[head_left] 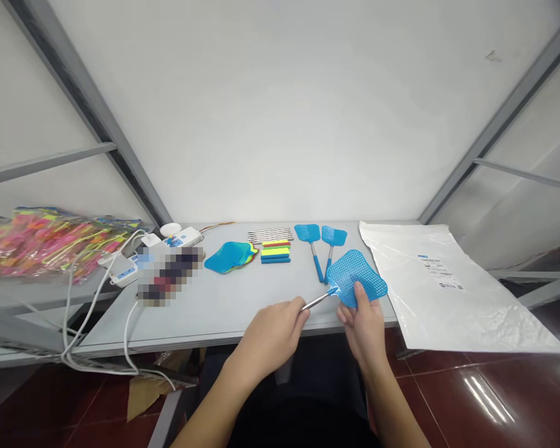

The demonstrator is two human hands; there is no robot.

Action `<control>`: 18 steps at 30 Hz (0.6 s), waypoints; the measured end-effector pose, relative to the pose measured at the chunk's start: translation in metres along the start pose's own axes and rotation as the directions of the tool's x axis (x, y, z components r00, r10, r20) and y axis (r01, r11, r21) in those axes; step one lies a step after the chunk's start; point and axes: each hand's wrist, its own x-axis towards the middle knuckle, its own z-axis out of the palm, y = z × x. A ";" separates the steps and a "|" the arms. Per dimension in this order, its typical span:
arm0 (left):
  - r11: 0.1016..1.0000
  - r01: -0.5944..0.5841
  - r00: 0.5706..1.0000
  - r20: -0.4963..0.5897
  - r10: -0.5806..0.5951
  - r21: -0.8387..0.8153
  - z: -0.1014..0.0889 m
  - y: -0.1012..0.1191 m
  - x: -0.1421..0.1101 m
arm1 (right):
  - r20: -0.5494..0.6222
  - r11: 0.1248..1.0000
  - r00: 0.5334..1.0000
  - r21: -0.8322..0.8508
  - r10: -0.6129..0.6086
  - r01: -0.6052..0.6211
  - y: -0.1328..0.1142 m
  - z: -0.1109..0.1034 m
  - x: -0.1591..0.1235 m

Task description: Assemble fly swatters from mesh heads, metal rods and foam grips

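Just above the table's front edge I hold a blue fly swatter (358,274) with both hands. My left hand (277,333) is closed around the end of its metal rod (316,301); whatever handle may be there is hidden in my fist. My right hand (366,323) pinches the perforated blue head, thumb on top and fingers beneath. Behind it lie two blue fly swatters with blue grips, one (308,234) left of the other (334,236). Left of these are coloured grips (275,251), metal rods (270,235) and a stack of swatter heads (229,257), blue on top.
A large white plastic bag (448,292) with a label covers the table's right end. Power strips (186,237) and white cables (70,292) lie at the left, near a pixelated object (172,277). Bagged colourful items (51,246) are piled farther left. A white wall (280,112) stands behind.
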 end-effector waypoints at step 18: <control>-0.040 0.270 0.958 0.265 0.107 -0.962 0.042 -0.038 0.111 | 0.269 0.782 0.913 -0.618 0.306 -0.080 0.018 0.026 0.103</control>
